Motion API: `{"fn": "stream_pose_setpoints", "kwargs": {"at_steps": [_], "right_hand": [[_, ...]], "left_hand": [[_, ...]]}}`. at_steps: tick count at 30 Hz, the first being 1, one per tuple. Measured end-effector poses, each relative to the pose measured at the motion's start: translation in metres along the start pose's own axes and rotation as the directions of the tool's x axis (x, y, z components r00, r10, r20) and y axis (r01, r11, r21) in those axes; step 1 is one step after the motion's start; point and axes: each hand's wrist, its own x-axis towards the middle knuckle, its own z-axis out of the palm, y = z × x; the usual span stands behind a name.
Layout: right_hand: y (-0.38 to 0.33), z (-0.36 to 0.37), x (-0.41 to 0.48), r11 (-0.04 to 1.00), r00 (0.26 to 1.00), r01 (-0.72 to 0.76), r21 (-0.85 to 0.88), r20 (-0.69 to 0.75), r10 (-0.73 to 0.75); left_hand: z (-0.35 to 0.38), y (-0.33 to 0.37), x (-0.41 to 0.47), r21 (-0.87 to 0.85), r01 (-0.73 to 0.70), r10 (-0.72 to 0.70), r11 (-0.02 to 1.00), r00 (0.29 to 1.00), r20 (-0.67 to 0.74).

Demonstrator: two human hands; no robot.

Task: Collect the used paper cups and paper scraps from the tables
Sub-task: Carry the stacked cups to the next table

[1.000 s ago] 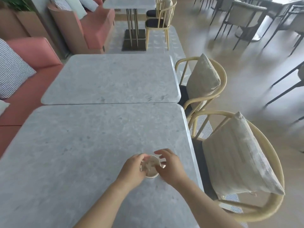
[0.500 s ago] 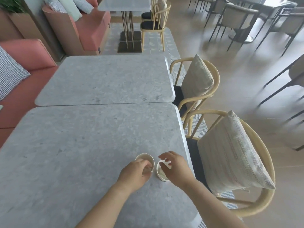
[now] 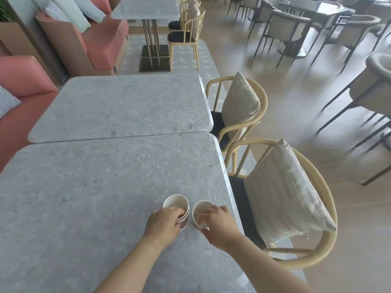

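Two paper cup groups stand side by side near the right edge of the near grey table [image 3: 84, 197]. The left one is a nested stack of white paper cups [image 3: 176, 203], and my left hand [image 3: 164, 224] grips its near side. The right one is a single white paper cup [image 3: 200, 208]; my right hand [image 3: 220, 226] holds its near rim with fingers curled over the edge. A small gap separates the stack from the single cup. No paper scraps are visible on the tables.
A second grey table [image 3: 122, 106] abuts the far edge. Two wooden chairs with beige cushions [image 3: 283, 197] [image 3: 239, 106] line the right side. A pink bench [image 3: 19, 115] runs along the left. More tables and chairs stand beyond.
One second ago both hands held one nested stack together. Since then the right hand has drawn one cup out to the right, and it now stands apart from the stack.
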Motion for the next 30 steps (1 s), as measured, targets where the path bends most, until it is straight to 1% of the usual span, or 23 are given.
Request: {"fn": "stream_pose_setpoints", "kwargs": {"at_steps": [3,7,11,15,18,23,26,30], "right_hand": [[-0.004,-0.004,0.001,0.997,0.996,-0.073,0.031,-0.044,0.074],[-0.013,-0.012,-0.002,0.970,0.972,-0.173,0.169,-0.132,0.196],[-0.028,-0.020,-0.015,0.922,0.926,-0.223,0.317,-0.226,0.301],[-0.043,-0.029,-0.037,0.884,0.846,-0.272,0.379,-0.343,0.407],[-0.053,-0.034,-0.059,0.861,0.755,-0.326,0.390,-0.440,0.485],[-0.071,-0.040,-0.108,0.789,0.575,-0.454,0.414,-0.540,0.614],[-0.086,-0.046,-0.138,0.755,0.500,-0.493,0.432,-0.570,0.652],[-0.108,-0.050,-0.177,0.697,0.378,-0.555,0.455,-0.608,0.698]], "left_hand": [[-0.008,-0.004,0.003,-0.042,0.004,-0.004,0.999,1.000,0.002],[-0.024,-0.011,0.003,-0.117,-0.027,0.027,0.993,1.000,-0.002],[-0.041,-0.017,0.001,-0.135,-0.131,0.131,0.982,0.991,-0.009],[-0.055,-0.011,0.003,-0.119,-0.289,0.289,0.950,0.957,-0.016],[-0.061,0.003,0.005,-0.117,-0.437,0.442,0.892,0.897,0.014],[-0.074,0.041,0.010,-0.073,-0.666,0.670,0.742,0.734,0.114],[-0.081,0.070,0.006,-0.091,-0.754,0.759,0.651,0.644,0.098],[-0.084,0.102,-0.016,-0.130,-0.837,0.847,0.531,0.527,0.063]]}}
